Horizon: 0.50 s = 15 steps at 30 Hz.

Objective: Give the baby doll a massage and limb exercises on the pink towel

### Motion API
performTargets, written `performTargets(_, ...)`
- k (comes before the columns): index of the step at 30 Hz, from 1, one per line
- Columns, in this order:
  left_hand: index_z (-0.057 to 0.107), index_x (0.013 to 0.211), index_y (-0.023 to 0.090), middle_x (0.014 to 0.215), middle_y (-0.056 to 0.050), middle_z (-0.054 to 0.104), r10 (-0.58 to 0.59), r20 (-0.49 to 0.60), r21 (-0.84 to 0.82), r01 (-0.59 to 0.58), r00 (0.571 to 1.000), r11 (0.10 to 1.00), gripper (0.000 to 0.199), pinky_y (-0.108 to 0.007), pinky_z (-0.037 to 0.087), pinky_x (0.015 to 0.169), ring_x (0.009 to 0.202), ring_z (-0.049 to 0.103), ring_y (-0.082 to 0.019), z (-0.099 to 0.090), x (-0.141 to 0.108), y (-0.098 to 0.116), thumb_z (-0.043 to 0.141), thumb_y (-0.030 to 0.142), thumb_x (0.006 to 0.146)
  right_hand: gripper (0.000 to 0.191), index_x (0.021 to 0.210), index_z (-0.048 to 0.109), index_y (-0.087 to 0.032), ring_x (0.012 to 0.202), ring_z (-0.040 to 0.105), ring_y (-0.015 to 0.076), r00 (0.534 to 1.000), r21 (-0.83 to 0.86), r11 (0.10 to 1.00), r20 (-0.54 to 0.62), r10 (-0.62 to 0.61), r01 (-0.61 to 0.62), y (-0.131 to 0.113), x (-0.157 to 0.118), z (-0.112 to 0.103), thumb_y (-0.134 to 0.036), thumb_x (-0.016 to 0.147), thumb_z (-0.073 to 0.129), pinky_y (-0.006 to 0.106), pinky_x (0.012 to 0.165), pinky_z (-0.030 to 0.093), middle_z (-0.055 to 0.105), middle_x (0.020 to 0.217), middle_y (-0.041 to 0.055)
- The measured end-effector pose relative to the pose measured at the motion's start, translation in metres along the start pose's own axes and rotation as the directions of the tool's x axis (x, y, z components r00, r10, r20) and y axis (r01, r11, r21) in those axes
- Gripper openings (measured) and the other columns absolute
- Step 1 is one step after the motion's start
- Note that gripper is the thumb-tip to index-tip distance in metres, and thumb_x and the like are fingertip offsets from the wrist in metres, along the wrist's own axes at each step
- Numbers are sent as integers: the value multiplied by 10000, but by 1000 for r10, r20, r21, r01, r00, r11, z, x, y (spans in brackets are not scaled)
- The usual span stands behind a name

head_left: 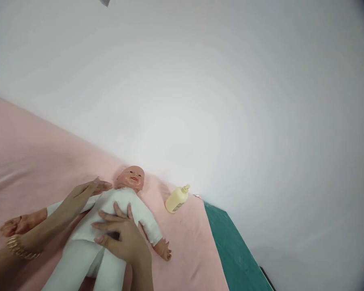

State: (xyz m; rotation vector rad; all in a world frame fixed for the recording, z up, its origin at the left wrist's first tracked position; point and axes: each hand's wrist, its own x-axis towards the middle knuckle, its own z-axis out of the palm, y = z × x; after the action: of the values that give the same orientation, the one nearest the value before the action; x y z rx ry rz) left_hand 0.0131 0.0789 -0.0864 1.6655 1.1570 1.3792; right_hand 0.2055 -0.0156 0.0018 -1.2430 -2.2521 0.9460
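A baby doll (86,230) with a white cloth body lies on its back, head toward the wall and arms spread out. My left hand (89,190), with a gold bracelet on its wrist, reaches to the doll's shoulder near the neck, its fingers stretched out. Over the doll's chest and belly rests my right hand (121,234), fingers spread; a dark gap shows between thumb and forefinger. Neither hand holds anything. Part of the doll's arm is hidden behind my left forearm.
A pale yellow pump bottle (176,200) stands right of the doll's head. Pink cloth (188,246) lies under both, with a green surface (230,242) showing at its right edge. A white wall (182,101) rises directly behind.
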Motion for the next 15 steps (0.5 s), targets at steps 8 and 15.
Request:
performTargets(8, 492, 1442, 271, 1291, -70, 682, -111, 47, 50, 109, 993, 993, 592, -363, 550, 987, 1209, 638, -257, 4, -6, 2, 252, 606, 1017, 579, 1482, 490, -308, 1570, 113, 205, 983, -152, 982, -166, 82, -108, 25, 23, 4, -611, 1000, 387, 497, 1283, 21, 289, 1638, -24)
performTargets(15, 643, 1353, 312, 1367, -35, 639, 284, 246, 264, -346, 927, 900, 434, -371, 493, 1072, 1260, 599, -244, 8, -10, 4, 407, 484, 1032, 752, 1602, 207, -226, 1578, 46, 228, 969, -62, 972, -107, 221, -228, 44, 14, -11, -631, 992, 376, 539, 1266, -25, 111, 1684, 11)
